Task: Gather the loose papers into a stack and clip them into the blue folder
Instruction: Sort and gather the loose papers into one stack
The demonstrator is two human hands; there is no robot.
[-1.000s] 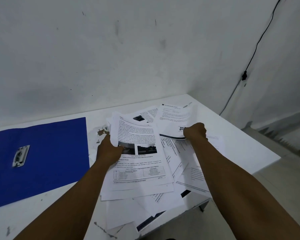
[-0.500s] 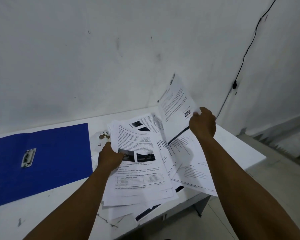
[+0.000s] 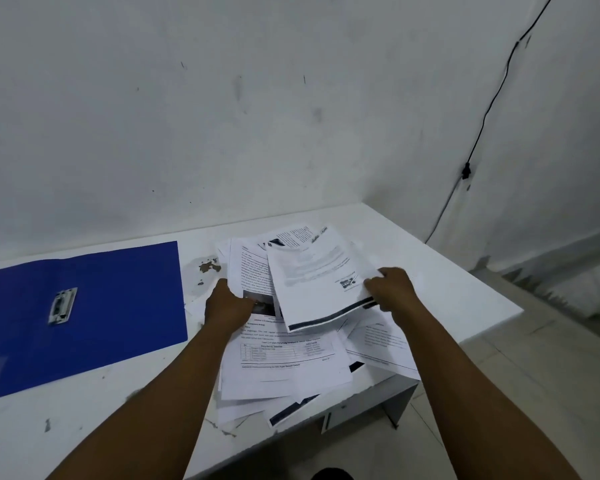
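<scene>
Gathering loose pages at the right end of a white table (image 3: 447,258), we work with both hands over an untidy heap of papers (image 3: 284,362) that spills past the table's near edge, a few corners hanging in the air above the floor. Our left hand (image 3: 227,306) grips the left edge of the heap, fingers curled under the sheets and thumb on top of a printed page with photographs and a small chart. Our right hand (image 3: 390,289) pinches the right edge of one sheet (image 3: 312,282), a letter-like page with a dark band along its near edge, held tilted just above the pile.

To do this step well, we judge, that sheet should be laid flat on the heap while the left hand keeps the pile from sliding; the overhanging pages want drawing back from the near edge first, and the whole lot squaring against the tabletop before it goes anywhere. Thin paper slips and fans easily, so a firm two-sided hold seems wise.

Farther along, toward the table's left end, the blue folder (image 3: 111,306) lies open and flat, well apart from the heap. Nothing is in it: its metal clip (image 3: 62,305) sits bare on the blue board, and no page has reached it yet. Between folder and papers the tabletop shows a chipped patch (image 3: 209,266). Behind all this, a scuffed wall with a black cable (image 3: 478,133) running down it.
</scene>
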